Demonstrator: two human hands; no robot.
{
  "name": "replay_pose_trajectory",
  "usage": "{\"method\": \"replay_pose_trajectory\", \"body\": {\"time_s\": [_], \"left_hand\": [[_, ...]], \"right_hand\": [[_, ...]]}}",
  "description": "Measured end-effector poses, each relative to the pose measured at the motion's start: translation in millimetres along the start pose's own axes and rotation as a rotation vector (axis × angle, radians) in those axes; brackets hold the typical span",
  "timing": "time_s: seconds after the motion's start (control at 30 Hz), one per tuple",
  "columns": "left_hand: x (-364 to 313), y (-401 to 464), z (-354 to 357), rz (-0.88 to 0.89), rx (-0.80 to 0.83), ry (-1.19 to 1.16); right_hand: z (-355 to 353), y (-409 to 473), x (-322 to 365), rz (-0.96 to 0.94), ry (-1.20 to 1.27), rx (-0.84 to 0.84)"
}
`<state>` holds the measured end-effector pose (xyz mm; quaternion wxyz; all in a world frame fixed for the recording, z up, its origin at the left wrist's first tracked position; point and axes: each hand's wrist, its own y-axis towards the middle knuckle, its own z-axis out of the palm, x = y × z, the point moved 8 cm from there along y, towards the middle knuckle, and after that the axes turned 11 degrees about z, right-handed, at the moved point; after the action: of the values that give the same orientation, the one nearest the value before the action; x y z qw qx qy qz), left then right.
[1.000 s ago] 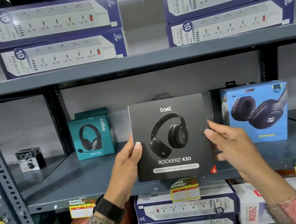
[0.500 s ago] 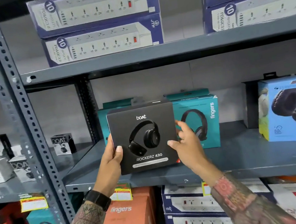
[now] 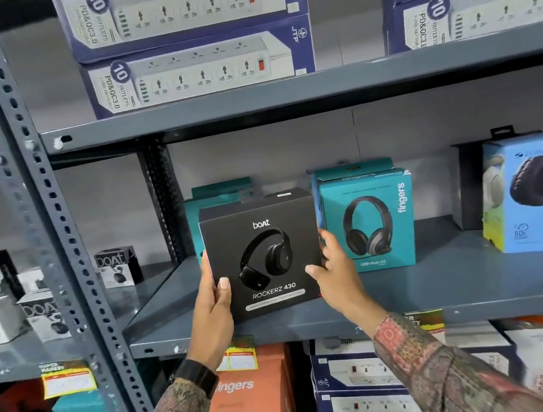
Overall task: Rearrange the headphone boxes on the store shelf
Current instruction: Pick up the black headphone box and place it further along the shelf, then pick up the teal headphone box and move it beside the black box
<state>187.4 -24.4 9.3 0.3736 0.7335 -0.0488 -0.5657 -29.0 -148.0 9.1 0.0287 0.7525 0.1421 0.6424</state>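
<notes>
A black boAt Rockerz 430 headphone box (image 3: pixel 262 252) stands upright at the left of the middle grey shelf (image 3: pixel 447 290), right in front of teal boxes (image 3: pixel 217 195) that it mostly hides. My left hand (image 3: pixel 212 303) grips its lower left edge, thumb on the front. My right hand (image 3: pixel 336 273) holds its right side. Just to the right stands a teal fingers headphone box (image 3: pixel 368 220) with another behind it. A blue headphone box (image 3: pixel 541 194) sits at the far right of the same shelf.
Power strip boxes (image 3: pixel 186 40) are stacked on the shelf above. A perforated upright post (image 3: pixel 47 214) stands left of the bay. Small boAt boxes (image 3: pixel 117 266) sit on the left shelf. An orange fingers box (image 3: pixel 251 402) and more power strip boxes (image 3: pixel 359 387) lie below.
The black box has gone left across the shelf with both hands and now rests low at the shelf's left end, in front of the teal boxes. The view shifted left.
</notes>
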Motion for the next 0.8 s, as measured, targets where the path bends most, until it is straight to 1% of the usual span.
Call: {"method": "replay_pose_trajectory", "body": {"time_s": [0.13, 0.2, 0.23, 0.3, 0.37, 0.4, 0.57, 0.63, 0.67, 0.73, 0.77, 0.8], "left_hand": [[2, -9, 0, -0.004, -0.009, -0.007], [-1, -17, -2, -0.005, -0.053, -0.022], [-3, -22, -4, -0.011, -0.108, -0.031], [-8, -35, -12, -0.013, -0.284, 0.007], [-23, -46, -12, 0.052, -0.416, 0.101], [-33, -49, -4, 0.094, -0.442, 0.136], [-87, -53, 62, 0.283, -0.466, 0.29], [-98, -46, 94, 0.343, -0.402, 0.282], [-98, -40, 115, 0.338, -0.315, 0.241], [-87, -26, 161, 0.233, -0.085, 0.145], [-77, -19, 182, 0.158, 0.008, 0.117], [-67, -13, 199, 0.088, 0.062, 0.108]], "right_hand": [[1, -6, -2, 0.014, -0.031, 0.04], [-4, -13, 0, -0.005, -0.018, 0.061], [-10, -17, 0, -0.015, -0.017, 0.06], [-30, -24, 1, -0.042, -0.028, 0.034], [-60, -31, 3, -0.086, -0.026, -0.022], [-77, -34, 3, -0.107, -0.02, -0.057], [-164, -36, 1, -0.169, -0.008, -0.198], [-191, -32, -1, -0.167, 0.008, -0.228], [-204, -29, -4, -0.161, 0.012, -0.243], [-222, -20, -9, -0.143, 0.012, -0.264], [-227, -15, -12, -0.129, 0.012, -0.267], [-230, -8, -15, -0.107, 0.005, -0.262]]}}
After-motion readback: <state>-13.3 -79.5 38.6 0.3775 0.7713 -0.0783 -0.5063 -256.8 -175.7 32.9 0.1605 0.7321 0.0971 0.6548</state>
